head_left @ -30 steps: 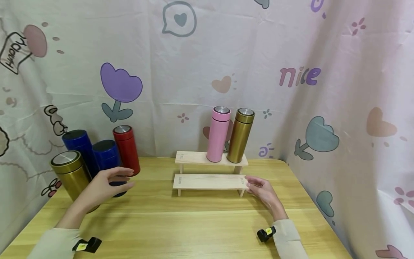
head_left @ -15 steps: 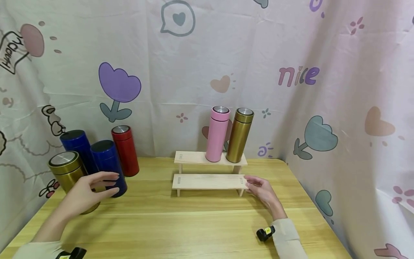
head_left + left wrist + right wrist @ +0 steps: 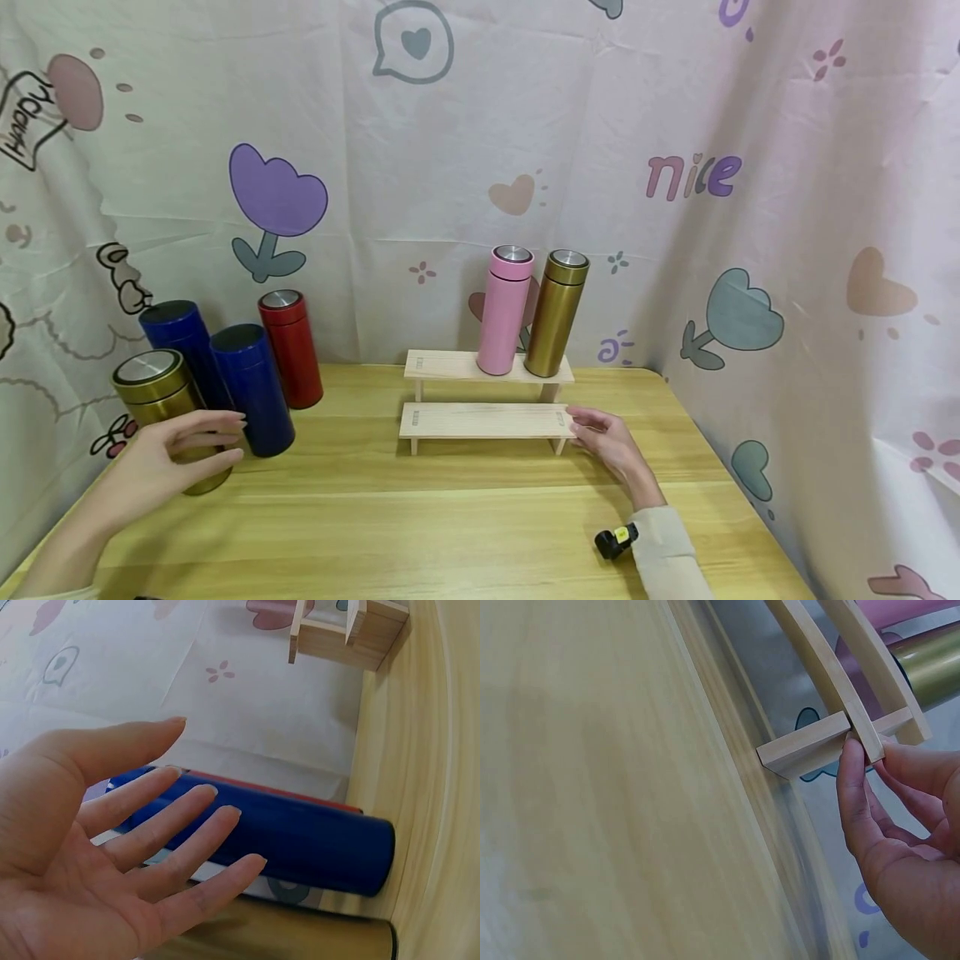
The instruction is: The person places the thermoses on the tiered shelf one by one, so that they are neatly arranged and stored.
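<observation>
Leftmost gold bottle (image 3: 155, 393) near outspread left hand (image 3: 152, 464); lower shelf (image 3: 483, 421) in the pinch of right hand (image 3: 609, 439)

Closed in at back and sides by a pale printed fabric backdrop (image 3: 420, 167), decorated with a purple tulip (image 3: 277, 196). Furnished with a yellowish wood-grain table (image 3: 420, 533). Softly shaded in the right-hand folds (image 3: 693, 237).

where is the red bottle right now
In the head view, the red bottle stands on the left side of the table, behind and right of the nearer blue bottle, left of the lower wooden shelf.
</observation>
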Demonstrator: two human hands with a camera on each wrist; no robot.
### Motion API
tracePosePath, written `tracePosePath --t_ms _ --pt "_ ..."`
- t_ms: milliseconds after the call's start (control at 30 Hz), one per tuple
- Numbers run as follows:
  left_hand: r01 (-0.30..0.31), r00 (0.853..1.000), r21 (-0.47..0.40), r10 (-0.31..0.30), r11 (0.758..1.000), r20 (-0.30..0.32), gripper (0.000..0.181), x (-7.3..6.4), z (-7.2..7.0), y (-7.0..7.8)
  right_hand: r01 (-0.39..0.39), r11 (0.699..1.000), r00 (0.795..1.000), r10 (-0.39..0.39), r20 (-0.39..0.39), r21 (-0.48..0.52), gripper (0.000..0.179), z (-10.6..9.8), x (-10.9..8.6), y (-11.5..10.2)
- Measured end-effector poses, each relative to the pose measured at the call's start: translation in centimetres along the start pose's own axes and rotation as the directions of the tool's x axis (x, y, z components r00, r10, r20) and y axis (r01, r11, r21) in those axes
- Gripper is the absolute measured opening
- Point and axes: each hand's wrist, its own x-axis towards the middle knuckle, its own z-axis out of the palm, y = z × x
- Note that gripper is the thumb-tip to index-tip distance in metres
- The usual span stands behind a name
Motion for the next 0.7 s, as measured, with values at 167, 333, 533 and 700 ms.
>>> tracePosePath --t_ms 167,333,533,700 --pt "-0.044 0.998 0.003 0.044 0.999 -0.039 0.045 -0.6 -0.5 -0.6 -0.001 1.000 1.000 0.001 0.006 0.008 0.045 0.0 -0.1 0.0" --pt "-0.090 0.995 0.017 0.091 0.996 -0.047 0.037 -1.0 -1.0 -1.4 0.008 1.000 1.000 -0.008 0.019 0.014 0.046 0.0 -0.1 0.0" --pt "-0.072 0.995 0.034 0.074 0.997 -0.072 0.031 -1.2 -1.6 -2.8 0.013 1.000 1.000 -0.014 0.023 0.025 0.047 -0.1 -0.1 0.0" --pt "-0.070 0.991 0.008 0.070 0.998 -0.113 0.031 -1.6 -2.4 -4.1 0.009 1.000 1.000 -0.009 0.019 0.017 0.046 -0.1 0.0 0.0"
